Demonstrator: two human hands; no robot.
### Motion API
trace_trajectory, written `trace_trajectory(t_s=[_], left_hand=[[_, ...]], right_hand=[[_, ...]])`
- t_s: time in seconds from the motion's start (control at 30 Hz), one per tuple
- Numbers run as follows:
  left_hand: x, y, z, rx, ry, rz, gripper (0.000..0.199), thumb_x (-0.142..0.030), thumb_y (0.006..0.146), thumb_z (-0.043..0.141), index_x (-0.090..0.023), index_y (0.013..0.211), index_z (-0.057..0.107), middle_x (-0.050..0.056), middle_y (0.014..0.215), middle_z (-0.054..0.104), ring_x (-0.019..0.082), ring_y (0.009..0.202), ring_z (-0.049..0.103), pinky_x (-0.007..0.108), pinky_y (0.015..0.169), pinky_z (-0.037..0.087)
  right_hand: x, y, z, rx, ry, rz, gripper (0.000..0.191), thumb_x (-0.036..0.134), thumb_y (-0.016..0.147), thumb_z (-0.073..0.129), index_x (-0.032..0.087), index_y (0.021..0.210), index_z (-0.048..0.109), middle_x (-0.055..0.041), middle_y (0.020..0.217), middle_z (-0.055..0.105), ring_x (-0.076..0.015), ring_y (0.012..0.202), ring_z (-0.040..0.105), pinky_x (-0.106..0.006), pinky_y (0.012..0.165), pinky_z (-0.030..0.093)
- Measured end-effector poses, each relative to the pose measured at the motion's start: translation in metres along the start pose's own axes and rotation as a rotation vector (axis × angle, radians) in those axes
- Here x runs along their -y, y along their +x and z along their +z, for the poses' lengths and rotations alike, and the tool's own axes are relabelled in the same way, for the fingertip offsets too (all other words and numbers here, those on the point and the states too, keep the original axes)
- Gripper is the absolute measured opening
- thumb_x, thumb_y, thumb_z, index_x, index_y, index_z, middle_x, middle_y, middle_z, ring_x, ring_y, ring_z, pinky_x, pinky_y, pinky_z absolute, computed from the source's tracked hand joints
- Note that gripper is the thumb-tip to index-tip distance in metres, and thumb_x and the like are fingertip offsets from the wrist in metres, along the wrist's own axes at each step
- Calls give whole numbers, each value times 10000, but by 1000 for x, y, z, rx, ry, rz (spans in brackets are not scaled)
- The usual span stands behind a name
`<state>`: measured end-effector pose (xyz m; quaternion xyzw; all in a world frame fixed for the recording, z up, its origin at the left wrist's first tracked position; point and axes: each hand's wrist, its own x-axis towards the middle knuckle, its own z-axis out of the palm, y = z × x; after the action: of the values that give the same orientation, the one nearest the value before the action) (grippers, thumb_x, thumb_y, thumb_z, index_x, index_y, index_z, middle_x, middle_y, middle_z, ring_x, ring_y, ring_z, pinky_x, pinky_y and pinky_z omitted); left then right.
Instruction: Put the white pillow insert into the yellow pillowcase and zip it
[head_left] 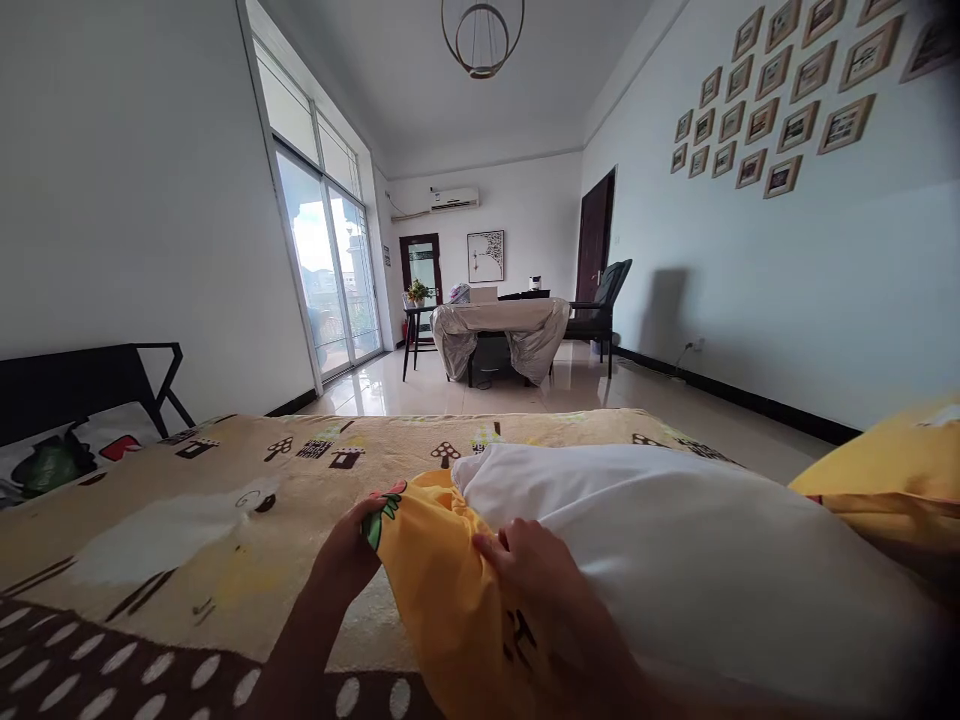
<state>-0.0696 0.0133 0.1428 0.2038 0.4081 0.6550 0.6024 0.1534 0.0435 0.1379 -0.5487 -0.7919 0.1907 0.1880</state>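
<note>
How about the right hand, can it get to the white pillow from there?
Probably yes: the right hand is right beside the white pillow, with nothing seen between them. It seems to pinch the yellow cover, so it may need to let go.

plain white pillow (675, 550), yellow pillowcase (442, 580), beige mushroom-print blanket (319, 500), white-spotted brown border (135, 675)

The bare left forearm (300, 635) slanted up and rightward from the lower edge of view, its wrist leading to a bare left hand (346, 548) closed in a pinch, the fingertips partly hidden. The bare right forearm (604, 650), dim with shadow, leaned up and leftward. The bare right hand (531, 556) was curled, knuckles bent, one digit reaching left. The hands stood apart, roughly level.
</note>
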Motion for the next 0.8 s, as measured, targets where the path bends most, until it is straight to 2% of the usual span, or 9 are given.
trace_trajectory(t_s=[0.07,0.13,0.23,0.37,0.5,0.57,0.6,0.73,0.8], left_hand=[[-1,0,0,3,-26,-9,260,-97,829,456,-83,1040,608,89,798,714,168,601,656,251,567,516],[-7,-2,-2,4,-47,-1,251,-103,843,445,-78,1026,615,92,777,711,172,603,660,252,570,523],[-22,-7,-8,13,-66,7,266,-106,845,430,-72,1017,630,99,769,709,177,592,662,258,560,530],[-39,-8,-22,38,-107,38,299,-106,828,417,-84,1027,640,104,787,710,179,558,655,273,546,539],[-47,11,-45,5,-146,62,340,-91,784,423,-78,1053,630,111,802,710,200,623,678,292,612,560],[-50,22,-61,-15,-146,73,380,-84,763,417,-67,1087,616,110,779,710,209,633,682,301,624,564],[-53,27,-69,-29,-140,79,401,-83,753,414,-60,1102,608,107,753,708,214,626,681,306,618,565],[-59,42,-101,-94,-84,83,475,-83,713,392,-29,1142,588,94,635,691,233,575,671,319,556,554],[-59,45,-115,-99,-39,83,496,-96,692,402,-25,1143,596,101,648,698,243,598,675,320,548,548]], right_hand=[[4,-3,4,73,280,-60,350,463,860,495,159,739,616,-60,779,649,-182,712,572,-258,611,369],[7,-6,5,197,669,-124,288,435,827,533,166,874,624,-39,843,652,-180,734,579,-255,635,409],[6,-6,5,353,1173,-196,274,287,752,590,177,1002,616,-25,884,656,-180,788,599,-271,731,456],[-3,-8,8,403,1348,-209,224,133,642,630,141,865,654,-42,838,657,-177,776,609,-278,748,467],[-15,-18,6,324,1532,-143,245,172,620,668,166,864,663,-15,735,643,-150,661,602,-247,639,467],[-20,-24,4,343,1535,-131,330,225,626,686,191,953,668,-19,799,664,-160,705,619,-248,652,477],[-23,-28,3,408,1472,-142,369,251,635,693,198,1000,669,-28,856,676,-178,762,632,-260,688,486],[-43,-43,4,726,903,-169,443,318,672,711,231,1105,679,-35,974,696,-253,938,636,-314,803,500],[-57,-51,5,657,642,-179,430,337,684,717,280,1110,689,-21,966,712,-260,909,652,-307,763,517]])
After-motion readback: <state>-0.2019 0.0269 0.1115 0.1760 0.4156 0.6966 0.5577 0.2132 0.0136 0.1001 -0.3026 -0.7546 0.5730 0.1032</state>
